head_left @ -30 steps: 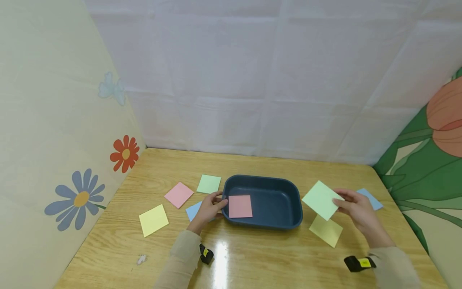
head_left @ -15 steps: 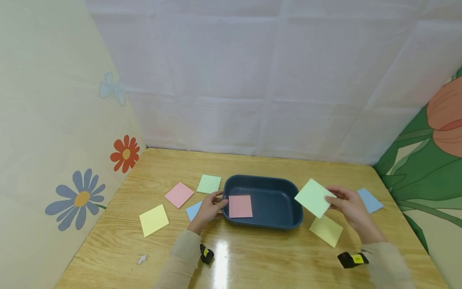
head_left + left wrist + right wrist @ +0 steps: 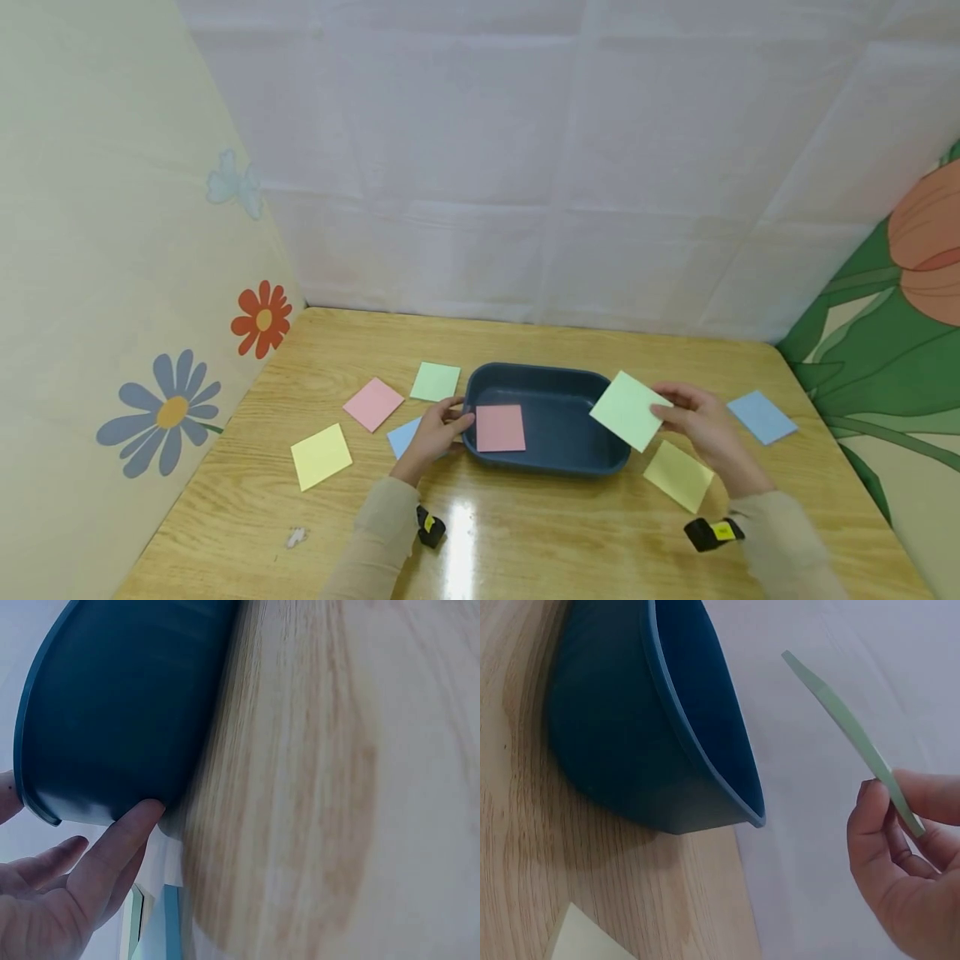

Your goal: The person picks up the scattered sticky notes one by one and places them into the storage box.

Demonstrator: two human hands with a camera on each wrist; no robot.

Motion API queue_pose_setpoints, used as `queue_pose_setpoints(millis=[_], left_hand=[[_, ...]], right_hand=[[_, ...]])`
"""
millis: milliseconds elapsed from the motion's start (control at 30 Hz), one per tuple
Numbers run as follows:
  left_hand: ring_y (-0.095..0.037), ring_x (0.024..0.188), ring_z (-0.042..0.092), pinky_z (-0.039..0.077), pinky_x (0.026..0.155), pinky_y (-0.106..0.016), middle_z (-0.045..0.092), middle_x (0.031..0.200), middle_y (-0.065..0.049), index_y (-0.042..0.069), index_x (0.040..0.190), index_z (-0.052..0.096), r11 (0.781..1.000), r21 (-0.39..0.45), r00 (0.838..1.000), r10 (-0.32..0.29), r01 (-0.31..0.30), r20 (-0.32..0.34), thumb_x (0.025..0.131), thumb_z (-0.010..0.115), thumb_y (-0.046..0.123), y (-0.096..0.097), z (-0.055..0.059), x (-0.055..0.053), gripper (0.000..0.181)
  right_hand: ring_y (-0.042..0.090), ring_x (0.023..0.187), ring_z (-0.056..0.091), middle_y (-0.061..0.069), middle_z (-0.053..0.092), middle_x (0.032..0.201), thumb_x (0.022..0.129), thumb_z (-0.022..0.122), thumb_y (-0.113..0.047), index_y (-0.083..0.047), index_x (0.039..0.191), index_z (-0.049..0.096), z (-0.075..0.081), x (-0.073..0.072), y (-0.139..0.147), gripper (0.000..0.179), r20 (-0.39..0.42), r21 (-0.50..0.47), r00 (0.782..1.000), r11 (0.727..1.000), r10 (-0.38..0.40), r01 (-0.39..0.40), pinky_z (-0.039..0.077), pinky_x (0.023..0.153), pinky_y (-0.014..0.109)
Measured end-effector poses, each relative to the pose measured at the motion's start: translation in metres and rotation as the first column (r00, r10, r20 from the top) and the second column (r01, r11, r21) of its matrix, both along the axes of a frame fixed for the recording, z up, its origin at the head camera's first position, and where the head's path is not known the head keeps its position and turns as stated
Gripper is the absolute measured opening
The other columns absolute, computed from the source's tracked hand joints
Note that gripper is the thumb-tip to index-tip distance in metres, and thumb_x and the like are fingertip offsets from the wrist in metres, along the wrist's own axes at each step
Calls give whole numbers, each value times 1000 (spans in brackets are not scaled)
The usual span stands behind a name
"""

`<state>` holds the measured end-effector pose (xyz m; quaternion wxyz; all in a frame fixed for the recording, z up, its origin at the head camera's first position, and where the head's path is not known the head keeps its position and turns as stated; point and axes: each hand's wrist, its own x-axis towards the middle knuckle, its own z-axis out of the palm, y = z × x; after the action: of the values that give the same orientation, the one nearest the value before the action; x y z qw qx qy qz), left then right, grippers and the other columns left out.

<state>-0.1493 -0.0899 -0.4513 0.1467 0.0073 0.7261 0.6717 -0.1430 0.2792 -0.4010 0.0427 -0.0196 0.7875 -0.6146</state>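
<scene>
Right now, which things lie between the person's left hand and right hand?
The head view shows the dark blue container, which the left hand holds, with a pink square inside, then the green square, which the right hand pinches.

My forearms angle inward
My left hand grips; my right hand pinches between thumb and fingers.

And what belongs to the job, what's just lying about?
Job, apparently:
navy tub
pink sticky-note pad inside
green sticky-note pad in right hand

Lying about, perhaps waiting:
two yellow pads
two blue pads
another pink pad
another green pad
</scene>
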Motion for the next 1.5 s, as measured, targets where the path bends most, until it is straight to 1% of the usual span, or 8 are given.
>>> queue_pose_setpoints(millis=[133,267,500,567,833,1133,1400,1500], left_hand=[[-43,102,53,53,75,-46,50,115,-29,-8,134,34,1000,1,1000,-3,3,1,93,51,7,0,1,1,47],[-42,101,54,53,74,-45,50,115,-29,-8,134,34,1000,-2,1000,-4,4,0,93,52,7,-1,-4,-2,48],[-37,100,56,54,72,-45,50,117,-27,-3,136,34,1000,-1,1000,7,-7,-3,92,55,14,-3,-29,-12,51],[-36,98,57,54,71,-44,50,117,-26,-3,136,34,1000,-5,1000,9,-9,-8,92,55,15,-3,-32,-13,52],[-31,95,59,55,70,-40,52,115,-24,-2,136,36,1000,-14,1000,15,-15,-8,92,55,15,-2,-34,-14,51],[-33,96,58,55,69,-41,51,115,-25,-3,135,36,1000,-9,1000,16,-16,-11,92,55,15,-1,-33,-14,51],[-36,96,58,54,70,-43,52,113,-25,-5,134,36,1000,1,1000,13,-13,-5,92,54,12,-1,-26,-12,49],[-32,95,59,55,69,-41,53,114,-23,-2,135,37,1000,-8,1000,17,-17,-4,92,55,15,-2,-31,-13,50]], right_hand=[[8,74,58,-6,57,89,87,56,2,21,119,40,1,-1,-7,40,-1,13,1000,1000,12,-12,54,64,28],[7,74,57,-5,57,90,87,55,3,22,119,39,1,-2,-13,41,-9,15,1000,1000,17,-17,54,64,28],[6,73,57,-5,58,87,86,55,5,23,116,42,-2,-6,-21,37,-1,-2,1000,1000,15,-15,53,63,27],[6,73,56,-4,58,88,86,55,4,22,116,42,-3,-8,-23,37,6,7,1000,1000,18,-18,53,63,27],[8,70,56,2,59,89,85,56,5,20,116,45,-7,-13,-32,36,29,30,998,998,48,-49,53,63,30],[10,66,54,9,59,87,84,59,3,16,111,52,-13,-19,-41,31,26,93,994,990,105,-107,51,57,28],[15,67,55,13,60,88,85,60,1,13,109,56,-17,-22,-50,27,34,157,990,978,135,-139,52,57,31],[16,68,55,11,60,87,85,60,0,12,109,56,-15,-22,-55,27,50,176,989,973,142,-149,53,59,34]])
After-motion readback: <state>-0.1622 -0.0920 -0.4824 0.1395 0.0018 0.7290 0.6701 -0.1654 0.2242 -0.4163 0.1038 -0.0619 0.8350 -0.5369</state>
